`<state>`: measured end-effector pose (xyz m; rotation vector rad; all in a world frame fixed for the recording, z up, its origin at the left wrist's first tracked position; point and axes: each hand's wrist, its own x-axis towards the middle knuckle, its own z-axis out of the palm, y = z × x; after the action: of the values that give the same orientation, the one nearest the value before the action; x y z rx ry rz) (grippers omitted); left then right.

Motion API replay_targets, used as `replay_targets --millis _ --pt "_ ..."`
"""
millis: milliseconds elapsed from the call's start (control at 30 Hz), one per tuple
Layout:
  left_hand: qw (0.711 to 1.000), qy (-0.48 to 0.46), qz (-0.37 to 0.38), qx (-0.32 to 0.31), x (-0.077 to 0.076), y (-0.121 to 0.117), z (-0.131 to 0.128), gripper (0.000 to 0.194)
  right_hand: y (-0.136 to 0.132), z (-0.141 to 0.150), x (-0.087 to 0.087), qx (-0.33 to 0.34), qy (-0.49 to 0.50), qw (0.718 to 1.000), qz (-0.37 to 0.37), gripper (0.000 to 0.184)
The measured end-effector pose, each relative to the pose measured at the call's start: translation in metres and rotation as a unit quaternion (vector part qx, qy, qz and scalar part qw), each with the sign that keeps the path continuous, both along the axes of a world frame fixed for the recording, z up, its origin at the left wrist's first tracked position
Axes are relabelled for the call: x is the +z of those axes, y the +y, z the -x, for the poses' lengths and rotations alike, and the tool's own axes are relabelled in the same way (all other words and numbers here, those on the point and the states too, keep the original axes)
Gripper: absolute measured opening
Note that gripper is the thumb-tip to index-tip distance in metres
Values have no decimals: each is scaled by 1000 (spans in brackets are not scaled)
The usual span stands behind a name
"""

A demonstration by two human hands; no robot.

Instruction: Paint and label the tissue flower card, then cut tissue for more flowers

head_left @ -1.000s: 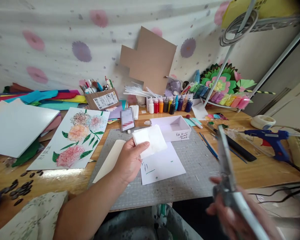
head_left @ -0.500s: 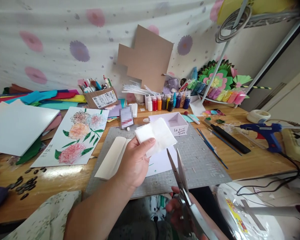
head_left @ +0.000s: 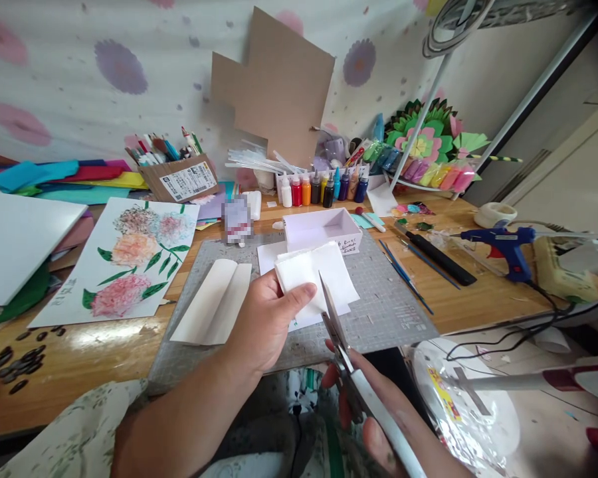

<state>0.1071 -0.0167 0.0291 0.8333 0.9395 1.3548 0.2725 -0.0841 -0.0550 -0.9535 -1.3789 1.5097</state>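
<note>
My left hand (head_left: 266,318) pinches a folded white square of tissue-like paper (head_left: 315,277) above the grey cutting mat (head_left: 379,305), thumb on top. My right hand (head_left: 379,418), low at the front, grips a pair of scissors (head_left: 339,335) with pale handles. The blades point up and away, and their tips touch the near edge of the white paper. A white sheet (head_left: 272,255) lies on the mat under the paper.
A shallow white box (head_left: 321,229) stands behind the paper, a folded cream card (head_left: 214,309) to its left, a flower painting (head_left: 129,259) further left. Paint bottles (head_left: 323,189), a pen box (head_left: 179,176), brushes (head_left: 403,269), a blue glue gun (head_left: 503,242) and cables lie around.
The right hand brought the scissors in from the right and up to the paper's edge. The left hand lowered the paper slightly toward me.
</note>
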Motion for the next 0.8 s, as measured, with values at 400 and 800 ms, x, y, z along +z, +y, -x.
replay_targets --millis 400,800 --pt "1000 5 18 12 -3 -3 -3 20 3 -2 20 63 -1 998 -1 72" --pt "999 -37 4 -5 -3 -1 -1 19 10 -2 11 105 -22 994 -36 75"
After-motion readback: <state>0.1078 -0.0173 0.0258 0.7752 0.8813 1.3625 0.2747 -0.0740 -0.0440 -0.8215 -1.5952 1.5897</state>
